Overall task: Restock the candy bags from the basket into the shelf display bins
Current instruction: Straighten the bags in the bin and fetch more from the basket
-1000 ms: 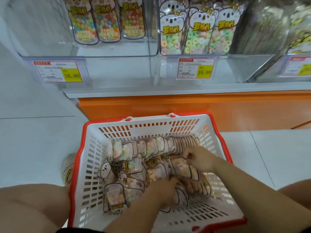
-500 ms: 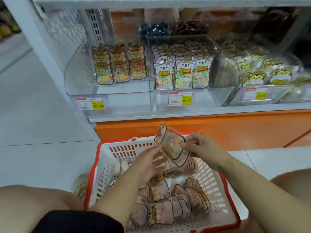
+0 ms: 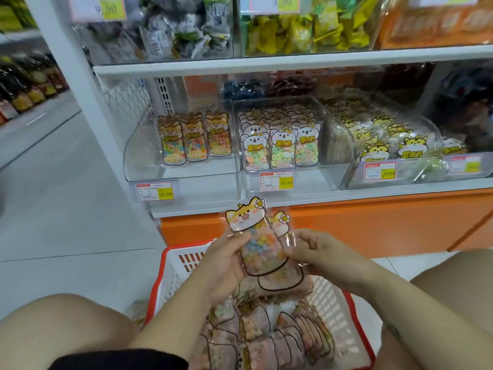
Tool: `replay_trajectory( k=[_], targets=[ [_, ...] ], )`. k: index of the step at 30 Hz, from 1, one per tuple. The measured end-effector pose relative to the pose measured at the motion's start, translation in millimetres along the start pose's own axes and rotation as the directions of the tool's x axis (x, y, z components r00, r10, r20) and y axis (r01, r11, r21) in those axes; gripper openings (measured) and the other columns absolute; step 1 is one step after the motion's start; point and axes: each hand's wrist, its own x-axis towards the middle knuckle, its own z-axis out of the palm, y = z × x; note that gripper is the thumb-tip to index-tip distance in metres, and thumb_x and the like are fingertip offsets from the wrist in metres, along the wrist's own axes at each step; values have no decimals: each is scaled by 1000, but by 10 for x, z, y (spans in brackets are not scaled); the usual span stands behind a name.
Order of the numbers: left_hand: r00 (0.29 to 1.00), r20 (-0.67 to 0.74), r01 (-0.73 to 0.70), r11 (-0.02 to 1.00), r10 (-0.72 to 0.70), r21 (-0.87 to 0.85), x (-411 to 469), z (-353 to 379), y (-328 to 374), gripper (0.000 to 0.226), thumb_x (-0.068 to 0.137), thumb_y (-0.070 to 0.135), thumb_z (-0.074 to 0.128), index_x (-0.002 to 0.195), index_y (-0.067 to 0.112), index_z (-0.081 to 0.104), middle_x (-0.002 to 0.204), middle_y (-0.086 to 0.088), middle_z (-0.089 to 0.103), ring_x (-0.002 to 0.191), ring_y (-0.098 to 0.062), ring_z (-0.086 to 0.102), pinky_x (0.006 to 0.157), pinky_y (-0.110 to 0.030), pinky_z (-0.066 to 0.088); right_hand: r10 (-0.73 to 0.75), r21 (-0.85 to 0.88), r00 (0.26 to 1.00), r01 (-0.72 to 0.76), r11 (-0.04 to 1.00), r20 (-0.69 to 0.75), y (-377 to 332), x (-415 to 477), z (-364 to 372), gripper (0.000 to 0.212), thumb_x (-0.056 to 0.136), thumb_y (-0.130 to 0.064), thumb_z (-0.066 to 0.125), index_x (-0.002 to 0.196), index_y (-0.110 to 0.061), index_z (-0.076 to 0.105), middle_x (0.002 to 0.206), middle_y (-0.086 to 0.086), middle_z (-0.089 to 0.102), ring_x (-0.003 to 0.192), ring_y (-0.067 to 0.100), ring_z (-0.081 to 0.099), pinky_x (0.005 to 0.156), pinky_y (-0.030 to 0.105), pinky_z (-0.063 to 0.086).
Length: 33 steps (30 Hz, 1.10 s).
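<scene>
A small stack of candy bags (image 3: 254,236) with a yellow dog face and pastel sweets is held upright above the basket (image 3: 170,265). My left hand (image 3: 226,265) grips the stack's left side from behind. My right hand (image 3: 317,252) pinches its right edge. The red-rimmed white basket sits on the floor between my knees and holds several more bags (image 3: 266,332). On the low shelf, the left clear bin (image 3: 144,153) holds matching dog bags (image 3: 194,137) in three rows with free room in front.
The middle bin (image 3: 336,145) is full of koala ring-candy bags (image 3: 282,145). A right bin (image 3: 394,166) holds other dog-face packs. Price tags (image 3: 157,190) hang under the bins. An upper shelf (image 3: 266,60) with snack bins overhangs. An orange base panel (image 3: 373,222) runs below.
Both hands went from digging in the basket to lifting a stack of dog-face bags up in front of the shelf. The view has tilted upward toward the bins.
</scene>
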Motion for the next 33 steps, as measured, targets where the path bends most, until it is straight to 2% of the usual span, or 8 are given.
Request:
replay_trajectory(
  k=[2, 7, 14, 18, 20, 23, 27, 33],
  targets=[
    [1000, 0, -4, 1000, 4, 26, -41, -3, 25, 54, 84, 21, 60, 137, 10, 54, 126, -19, 67, 115, -36, 65, 89, -48, 56, -63, -39, 998, 62, 997, -30, 13, 1, 24, 7, 93, -21, 67, 99, -18, 69, 81, 2, 74, 78, 12, 66, 84, 42, 46],
    [998, -52, -30, 999, 31, 17, -106, -84, 52, 37, 97, 15, 54, 133, 18, 58, 120, -16, 71, 94, -27, 71, 66, -39, 60, -112, 39, 961, 126, 991, -251, 78, 120, 13, 13, 93, -10, 65, 99, -16, 75, 93, 15, 75, 80, 26, 62, 82, 47, 48],
    [986, -163, 27, 999, -32, -31, -64, 33, -150, 28, 103, 13, 50, 129, 15, 59, 97, -8, 75, 80, -22, 73, 60, -34, 57, -77, 193, 911, 168, 967, -406, 123, 204, 205, 13, 95, -3, 60, 94, -10, 71, 81, 5, 74, 68, 12, 66, 64, 26, 50],
    [971, -216, 89, 994, -99, -59, -55, 146, -290, 35, 104, 17, 52, 138, 24, 52, 114, -11, 72, 87, -20, 73, 62, -32, 56, -53, 265, 931, 156, 952, -360, 196, 209, 432, 17, 99, -10, 56, 99, -8, 73, 94, 13, 76, 84, 26, 72, 80, 44, 58],
    [970, -207, 112, 989, -130, -100, -69, 131, -275, 49, 103, 20, 54, 149, 29, 40, 131, -19, 63, 97, -20, 71, 57, -32, 55, -30, 380, 959, 140, 914, -282, 172, 197, 458, 24, 102, -13, 49, 104, -5, 72, 95, 14, 75, 79, 24, 72, 70, 37, 59],
    [956, -258, 140, 990, -141, -23, -72, 68, -218, 56, 101, 19, 58, 150, 37, 34, 100, -15, 71, 80, -23, 66, 53, -31, 48, -102, 273, 968, 165, 948, -231, 152, 177, 500, 25, 99, -3, 51, 110, -14, 71, 106, 2, 75, 95, 17, 71, 82, 33, 56],
    [968, -172, 186, 983, -184, -7, -110, 126, -185, 32, 101, 27, 56, 128, 13, 65, 111, -18, 73, 90, -29, 69, 80, -43, 57, -210, -132, 943, 181, 975, -259, 168, 168, 580, 37, 89, 5, 63, 97, -30, 73, 100, -11, 75, 98, 6, 68, 92, 29, 52],
    [979, -47, 191, 976, -196, -106, -150, 180, -107, 67, 93, 68, 39, 119, 16, 73, 122, -15, 70, 109, -31, 69, 105, -53, 46, -354, -278, 879, 270, 922, -320, 187, 175, 634, 29, 85, 0, 71, 88, -28, 70, 83, -15, 70, 75, 0, 64, 71, 14, 48]
  ],
)
